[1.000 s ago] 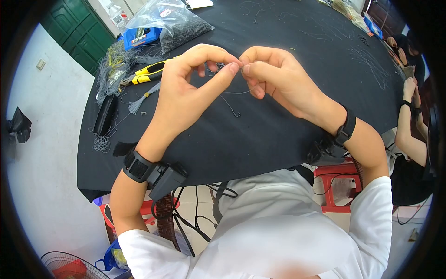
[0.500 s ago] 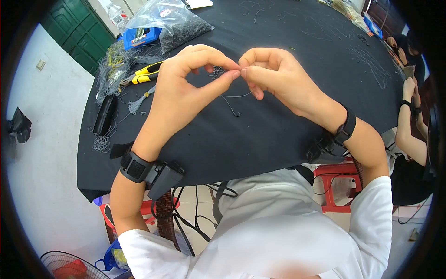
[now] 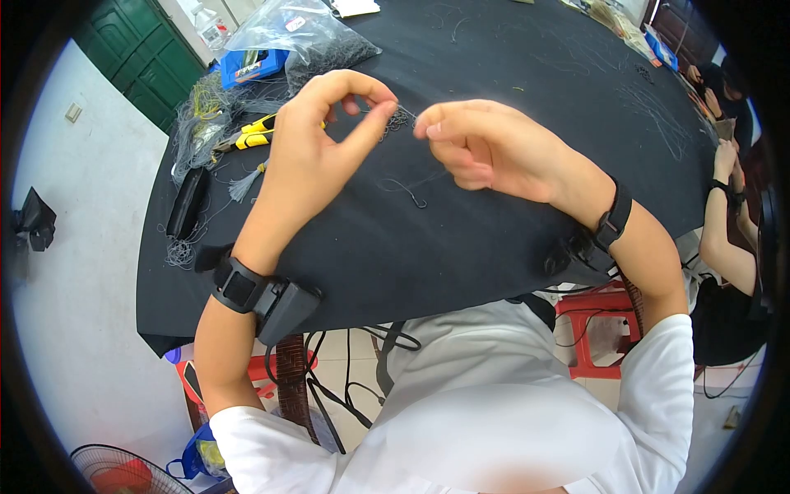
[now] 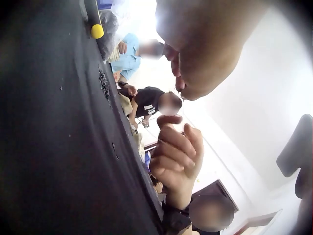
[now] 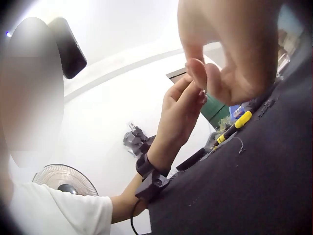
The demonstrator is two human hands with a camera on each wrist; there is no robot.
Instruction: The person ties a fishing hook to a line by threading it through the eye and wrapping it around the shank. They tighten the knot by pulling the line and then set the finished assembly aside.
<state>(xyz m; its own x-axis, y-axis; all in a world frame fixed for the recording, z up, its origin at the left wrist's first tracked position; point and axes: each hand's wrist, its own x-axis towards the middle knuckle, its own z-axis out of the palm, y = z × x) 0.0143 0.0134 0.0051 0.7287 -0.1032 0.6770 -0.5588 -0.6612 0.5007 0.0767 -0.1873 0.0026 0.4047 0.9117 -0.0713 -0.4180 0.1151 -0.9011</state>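
Note:
In the head view my left hand (image 3: 325,136) pinches the end of a thin grey fishing line (image 3: 406,109) between thumb and forefinger. This short stretch crosses the gap toward my right hand (image 3: 502,152), whose thumb lies against the forefinger with the other fingers curled. What exactly sits inside the right fingertips I cannot tell. A fine strand curves from under the right hand to a small fish hook (image 3: 422,203) lying on the black cloth. Behind the fingertips is a small pile of hooks (image 3: 399,122).
Yellow-and-black pliers (image 3: 251,138), a tied bundle of line (image 3: 243,186) and a black case (image 3: 187,203) lie on the left of the table. Farther back are tangled line (image 3: 197,123), a blue box (image 3: 247,67) and a clear bag (image 3: 329,53) of dark pieces. Another person sits at right.
The hands, earlier touching at the fingertips, have drawn apart. The left hand moved left and slightly up, the right hand turned a little; the hook on the cloth stayed nearly in place.

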